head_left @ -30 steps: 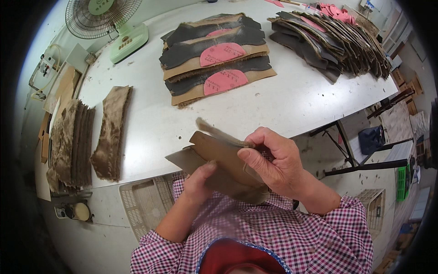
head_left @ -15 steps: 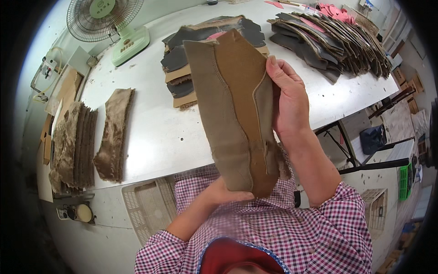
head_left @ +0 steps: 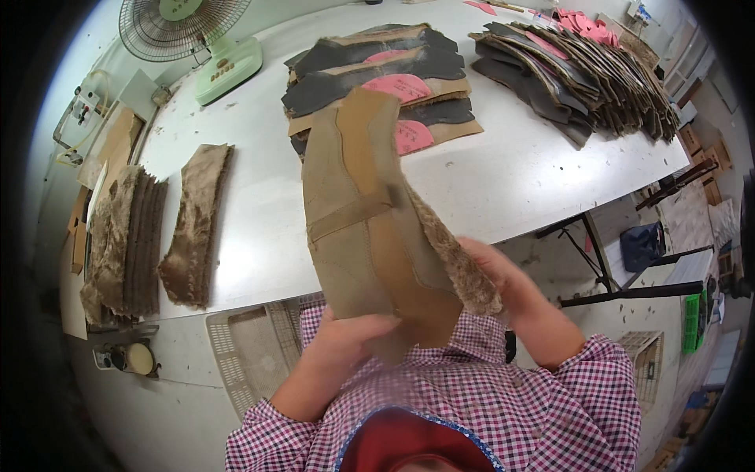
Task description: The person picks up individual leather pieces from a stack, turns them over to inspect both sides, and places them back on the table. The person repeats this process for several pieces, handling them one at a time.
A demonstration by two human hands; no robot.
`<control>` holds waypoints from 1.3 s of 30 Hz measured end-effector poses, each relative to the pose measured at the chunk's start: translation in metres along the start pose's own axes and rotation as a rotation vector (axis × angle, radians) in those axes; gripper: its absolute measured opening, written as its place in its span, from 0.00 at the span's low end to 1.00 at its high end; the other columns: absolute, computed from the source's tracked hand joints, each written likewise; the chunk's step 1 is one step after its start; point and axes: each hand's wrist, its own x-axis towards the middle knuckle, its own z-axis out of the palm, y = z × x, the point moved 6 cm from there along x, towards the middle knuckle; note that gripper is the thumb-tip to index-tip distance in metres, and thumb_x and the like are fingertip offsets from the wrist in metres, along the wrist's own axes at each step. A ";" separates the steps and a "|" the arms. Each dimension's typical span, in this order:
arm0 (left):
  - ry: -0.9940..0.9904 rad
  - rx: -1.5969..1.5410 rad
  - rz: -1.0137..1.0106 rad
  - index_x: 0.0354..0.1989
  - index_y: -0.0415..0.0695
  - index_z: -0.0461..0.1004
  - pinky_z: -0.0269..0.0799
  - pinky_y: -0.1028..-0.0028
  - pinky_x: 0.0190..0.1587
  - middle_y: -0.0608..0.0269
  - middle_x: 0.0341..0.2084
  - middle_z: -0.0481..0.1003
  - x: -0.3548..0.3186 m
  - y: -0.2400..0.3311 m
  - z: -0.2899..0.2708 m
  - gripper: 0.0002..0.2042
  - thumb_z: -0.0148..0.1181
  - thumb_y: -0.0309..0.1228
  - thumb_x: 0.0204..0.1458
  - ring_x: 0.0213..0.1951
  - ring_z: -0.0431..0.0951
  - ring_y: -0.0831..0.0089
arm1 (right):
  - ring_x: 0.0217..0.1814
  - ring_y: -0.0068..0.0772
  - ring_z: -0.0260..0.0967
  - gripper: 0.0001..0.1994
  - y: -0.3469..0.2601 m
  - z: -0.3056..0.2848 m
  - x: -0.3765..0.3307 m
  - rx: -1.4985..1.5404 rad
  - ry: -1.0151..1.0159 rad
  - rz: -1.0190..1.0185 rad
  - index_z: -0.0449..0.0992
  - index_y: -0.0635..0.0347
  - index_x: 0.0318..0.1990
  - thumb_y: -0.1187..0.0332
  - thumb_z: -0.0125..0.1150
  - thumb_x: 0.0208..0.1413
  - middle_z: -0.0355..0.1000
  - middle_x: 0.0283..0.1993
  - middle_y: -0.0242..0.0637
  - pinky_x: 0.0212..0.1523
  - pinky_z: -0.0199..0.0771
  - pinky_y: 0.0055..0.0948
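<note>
Seen from the head camera, the left hand (head_left: 346, 337) grips the bottom of a sewn brown panel (head_left: 381, 248), held at the centre over the near edge of a white table (head_left: 543, 189), while at four o'clock the right hand (head_left: 495, 275) meets its fur strip (head_left: 456, 271), fingers too hidden to tell whether they close. Long seams and a cross strap (head_left: 350, 218) are done; the fur stands out along one side. A lone fur piece (head_left: 195, 228) and fur bundle (head_left: 126, 248) at nine o'clock look unworked; whether pink-marked stacks (head_left: 370, 71) at twelve and a pile (head_left: 582, 82) at two are finished is unclear.
</note>
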 end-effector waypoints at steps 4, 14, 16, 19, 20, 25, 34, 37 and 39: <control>-0.088 -0.083 0.032 0.57 0.34 0.65 0.71 0.62 0.53 0.49 0.50 0.73 -0.006 0.004 -0.006 0.30 0.59 0.16 0.39 0.51 0.74 0.57 | 0.41 0.19 0.71 0.14 -0.045 -0.032 0.017 -0.240 -0.036 -0.282 0.74 0.66 0.50 0.66 0.54 0.63 0.76 0.41 0.27 0.44 0.73 0.20; -0.059 0.025 0.064 0.54 0.35 0.67 0.73 0.68 0.49 0.56 0.45 0.74 -0.005 0.004 0.008 0.23 0.59 0.19 0.45 0.47 0.76 0.65 | 0.40 0.17 0.66 0.11 0.001 -0.034 0.056 -0.623 0.057 -0.386 0.75 0.66 0.43 0.67 0.54 0.62 0.74 0.35 0.29 0.43 0.69 0.23; -0.051 0.032 0.123 0.53 0.36 0.67 0.73 0.68 0.48 0.56 0.46 0.73 -0.003 0.007 0.003 0.22 0.58 0.18 0.47 0.46 0.76 0.65 | 0.40 0.20 0.67 0.12 -0.020 -0.033 0.051 -0.791 0.163 -0.508 0.75 0.67 0.44 0.66 0.54 0.62 0.74 0.37 0.34 0.43 0.69 0.23; -0.033 0.306 0.298 0.53 0.36 0.67 0.72 0.69 0.48 0.57 0.46 0.73 -0.001 0.011 -0.009 0.20 0.56 0.18 0.48 0.46 0.75 0.66 | 0.39 0.29 0.70 0.11 -0.053 -0.028 0.027 -0.950 0.290 -0.845 0.74 0.66 0.44 0.68 0.56 0.59 0.73 0.39 0.42 0.42 0.70 0.25; -0.017 0.311 0.313 0.53 0.36 0.67 0.72 0.69 0.49 0.57 0.47 0.73 -0.001 0.011 -0.012 0.20 0.55 0.18 0.49 0.47 0.75 0.66 | 0.39 0.31 0.70 0.10 -0.066 -0.011 0.003 -1.013 0.310 -0.963 0.74 0.66 0.44 0.69 0.58 0.58 0.73 0.39 0.43 0.41 0.70 0.26; -0.036 0.118 0.245 0.55 0.36 0.66 0.70 0.69 0.51 0.57 0.48 0.72 0.007 0.010 -0.007 0.20 0.53 0.19 0.51 0.51 0.72 0.67 | 0.37 0.41 0.70 0.13 -0.052 0.047 -0.057 -1.433 0.185 -1.224 0.74 0.64 0.41 0.74 0.66 0.47 0.71 0.37 0.43 0.39 0.72 0.32; -0.005 0.283 0.216 0.58 0.34 0.63 0.70 0.60 0.55 0.49 0.52 0.71 -0.001 0.012 -0.013 0.27 0.49 0.15 0.44 0.53 0.72 0.57 | 0.31 0.43 0.71 0.09 -0.039 0.044 -0.046 -1.267 0.060 -0.761 0.73 0.64 0.36 0.73 0.65 0.49 0.72 0.31 0.41 0.31 0.72 0.35; -0.019 0.318 0.205 0.58 0.34 0.63 0.69 0.60 0.55 0.50 0.52 0.71 0.001 0.008 -0.016 0.27 0.49 0.15 0.44 0.53 0.72 0.57 | 0.29 0.43 0.72 0.07 -0.036 0.042 -0.051 -1.308 0.071 -0.812 0.73 0.64 0.36 0.73 0.64 0.50 0.72 0.29 0.41 0.29 0.72 0.33; -0.042 0.301 0.211 0.57 0.35 0.64 0.70 0.64 0.54 0.52 0.50 0.71 0.003 0.008 -0.014 0.24 0.52 0.17 0.47 0.52 0.73 0.61 | 0.28 0.40 0.72 0.06 -0.034 0.042 -0.053 -1.226 0.055 -0.807 0.73 0.64 0.35 0.74 0.63 0.51 0.72 0.28 0.41 0.29 0.71 0.31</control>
